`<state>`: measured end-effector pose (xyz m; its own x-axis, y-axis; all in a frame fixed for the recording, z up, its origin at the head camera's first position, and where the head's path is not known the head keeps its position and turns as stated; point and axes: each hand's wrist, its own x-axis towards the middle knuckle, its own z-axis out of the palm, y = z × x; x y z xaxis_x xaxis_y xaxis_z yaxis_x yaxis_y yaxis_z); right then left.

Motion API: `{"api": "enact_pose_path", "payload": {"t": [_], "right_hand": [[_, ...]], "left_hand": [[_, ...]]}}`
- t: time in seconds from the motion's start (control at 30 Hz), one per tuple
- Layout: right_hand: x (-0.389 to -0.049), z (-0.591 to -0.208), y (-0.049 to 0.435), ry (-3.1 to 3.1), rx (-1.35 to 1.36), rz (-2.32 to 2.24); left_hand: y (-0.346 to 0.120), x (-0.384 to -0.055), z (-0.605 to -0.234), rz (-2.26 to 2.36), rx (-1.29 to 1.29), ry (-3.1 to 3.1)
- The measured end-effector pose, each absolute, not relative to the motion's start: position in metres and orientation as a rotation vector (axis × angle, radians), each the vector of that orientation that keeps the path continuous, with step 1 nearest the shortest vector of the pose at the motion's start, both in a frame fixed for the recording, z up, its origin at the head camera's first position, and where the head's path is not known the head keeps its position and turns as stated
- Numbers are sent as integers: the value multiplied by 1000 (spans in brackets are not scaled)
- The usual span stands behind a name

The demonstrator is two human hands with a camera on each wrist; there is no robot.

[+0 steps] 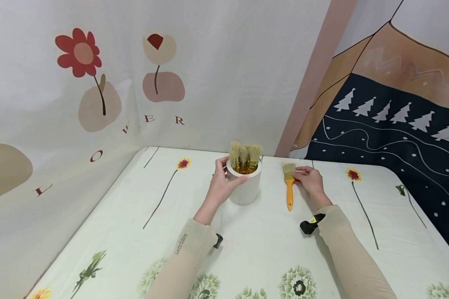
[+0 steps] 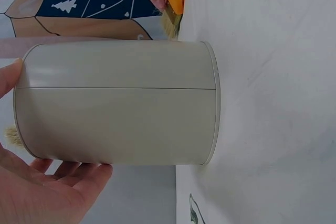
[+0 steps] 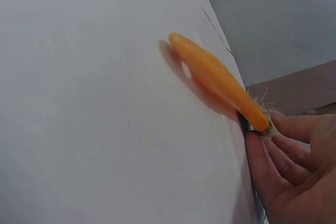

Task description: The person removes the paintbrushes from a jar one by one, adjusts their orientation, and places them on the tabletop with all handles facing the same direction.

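Observation:
A white cylindrical can [image 1: 244,192] stands upright near the table's back edge, with several pale-bristled paintbrushes [image 1: 244,154] bristles-up inside it. My left hand [image 1: 221,186] holds the can from its left side, thumb over the front of the rim and fingers behind. In the left wrist view the can's seamed side [image 2: 115,119] fills the middle. To the right of the can, a paintbrush with an orange handle [image 1: 289,195] points its bristles toward the back. My right hand [image 1: 309,181] pinches that brush near its metal band; the right wrist view shows the handle [image 3: 210,74] close over the tabletop.
The table [image 1: 262,245] has a white cloth printed with flowers. Behind it hangs a light curtain [image 1: 228,74] with flower drawings, and a dark printed panel [image 1: 389,124] with white trees is at the right. A black wrist device [image 1: 309,226] is strapped under the right sleeve.

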<state>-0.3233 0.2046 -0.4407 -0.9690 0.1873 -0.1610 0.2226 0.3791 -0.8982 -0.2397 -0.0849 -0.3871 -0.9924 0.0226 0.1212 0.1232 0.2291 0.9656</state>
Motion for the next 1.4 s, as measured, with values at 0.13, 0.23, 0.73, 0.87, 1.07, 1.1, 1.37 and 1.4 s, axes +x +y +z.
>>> {"api": "enact_pose_path", "payload": {"t": [0.13,0.23,0.73,0.87,1.07,1.1,1.37,1.4], "right_hand": [[-322,-439,207,2575,394,-1687],[-321,-438,209,2565,389,-1693],[-322,-434,212,2595,365,-1687],[-321,-432,210,2591,358,-1726],[-318,-427,207,2588,325,-1749],[-317,-426,207,2590,322,-1745],[-314,-417,200,2596,270,-1742],[-314,-416,199,2595,260,-1745]], "left_hand": [[-85,-239,-387,-1889,-138,-2403],[-84,-239,-387,-1884,-133,-2407],[-85,-239,-388,-1889,-135,-2402],[-85,-240,-388,-1886,-137,-2400],[-85,-239,-388,-1896,-123,-2402],[-85,-239,-388,-1897,-121,-2401],[-85,-240,-389,-1901,-134,-2392],[-85,-240,-389,-1900,-135,-2392]]}}
